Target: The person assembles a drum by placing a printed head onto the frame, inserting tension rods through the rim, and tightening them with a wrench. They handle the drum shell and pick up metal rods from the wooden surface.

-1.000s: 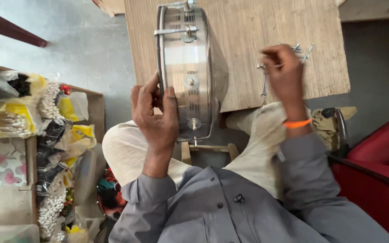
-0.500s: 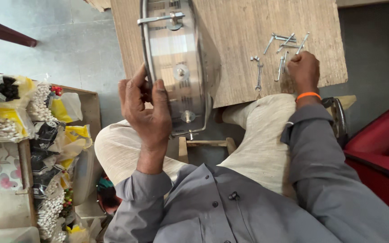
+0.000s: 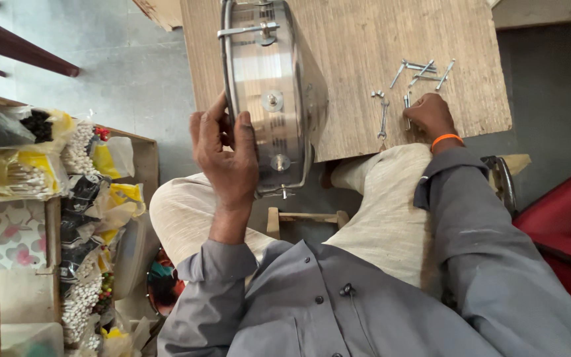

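Note:
A shiny metal drum shell (image 3: 269, 59) with lugs and screws stands on its edge on a wooden board (image 3: 365, 39). My left hand (image 3: 227, 155) grips the shell's near rim from the left. My right hand (image 3: 431, 114), an orange band at its wrist, rests on the board's near edge to the right. Its fingers are curled down over a metal bolt (image 3: 406, 106). A small wrench (image 3: 382, 118) lies just left of that hand. Several loose bolts (image 3: 424, 69) lie beyond it.
Open wooden boxes at the left hold plastic packets of small beads and parts (image 3: 67, 172). A red seat (image 3: 563, 211) stands at the right. A low wooden stool (image 3: 305, 218) shows between my knees. The floor (image 3: 120, 73) is grey.
My right hand has come down from the air onto the board beside the bolts. The drum shell and my left hand stay together; the view has shifted closer.

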